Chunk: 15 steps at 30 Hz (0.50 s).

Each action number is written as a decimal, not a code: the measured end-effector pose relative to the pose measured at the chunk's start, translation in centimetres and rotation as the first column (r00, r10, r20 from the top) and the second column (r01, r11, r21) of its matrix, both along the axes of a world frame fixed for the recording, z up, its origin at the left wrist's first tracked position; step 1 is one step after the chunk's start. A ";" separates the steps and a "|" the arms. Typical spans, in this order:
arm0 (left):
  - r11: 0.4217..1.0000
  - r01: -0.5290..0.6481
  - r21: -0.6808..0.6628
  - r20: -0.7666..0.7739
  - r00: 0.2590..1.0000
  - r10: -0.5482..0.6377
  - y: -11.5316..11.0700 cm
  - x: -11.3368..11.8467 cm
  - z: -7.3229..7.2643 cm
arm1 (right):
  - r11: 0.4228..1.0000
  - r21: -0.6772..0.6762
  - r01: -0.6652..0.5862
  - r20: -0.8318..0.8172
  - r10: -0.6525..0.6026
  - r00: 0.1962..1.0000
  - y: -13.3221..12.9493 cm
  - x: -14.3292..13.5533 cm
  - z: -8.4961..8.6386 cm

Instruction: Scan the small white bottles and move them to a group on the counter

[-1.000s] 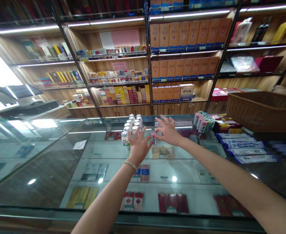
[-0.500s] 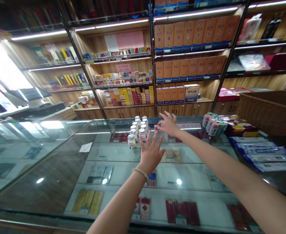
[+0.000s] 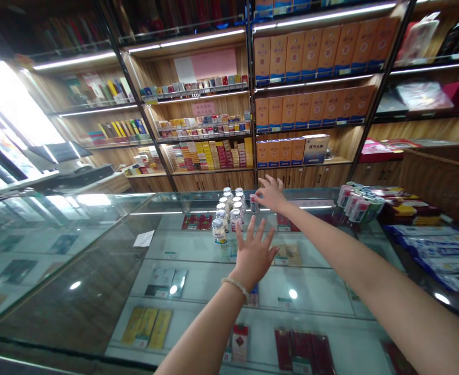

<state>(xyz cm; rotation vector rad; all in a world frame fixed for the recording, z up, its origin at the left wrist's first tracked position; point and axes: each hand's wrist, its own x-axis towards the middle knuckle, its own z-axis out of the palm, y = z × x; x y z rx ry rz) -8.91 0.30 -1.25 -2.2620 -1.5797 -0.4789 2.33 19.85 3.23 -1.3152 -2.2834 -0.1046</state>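
Small clear jars with silvery-white lids [image 3: 219, 230] stand in two rows on the glass counter top [image 3: 166, 229]. Beyond them to the right, my right hand [image 3: 271, 194] pinches a small pink-labelled jar [image 3: 255, 203] between thumb and forefinger, its other fingers raised. The jar stands upright on or just over the glass; I cannot tell which. My left hand [image 3: 255, 252], a beaded bracelet at its wrist, is spread open with nothing in it. Its fingertips are close to the nearest jars on the right-hand row.
A cluster of pink- and green-labelled containers [image 3: 358, 202] stands at the counter's right. Beside it lie blue-and-white packets [image 3: 428, 245] and a wicker basket [image 3: 444, 182]. A white paper [image 3: 144, 238] lies left. Stocked shelves [image 3: 209, 135] rise behind the counter.
The view has shifted slightly, so everything sits a little further right. My left hand has drawn back slightly from the jars. The pink-labelled jar shows more clearly in my right hand's pinch.
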 end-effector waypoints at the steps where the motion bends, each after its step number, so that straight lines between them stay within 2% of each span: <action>1: 1.000 0.003 -0.004 0.003 1.000 -0.003 0.0 0.0 0.0 | 1.000 0.000 0.005 -0.002 -0.005 1.000 0.3 -0.1 -0.1; 15: 1.000 -0.005 -0.004 0.006 1.000 0.005 0.2 0.0 -0.2 | 1.000 0.019 0.017 -0.032 -0.016 0.999 2.2 -0.8 -0.6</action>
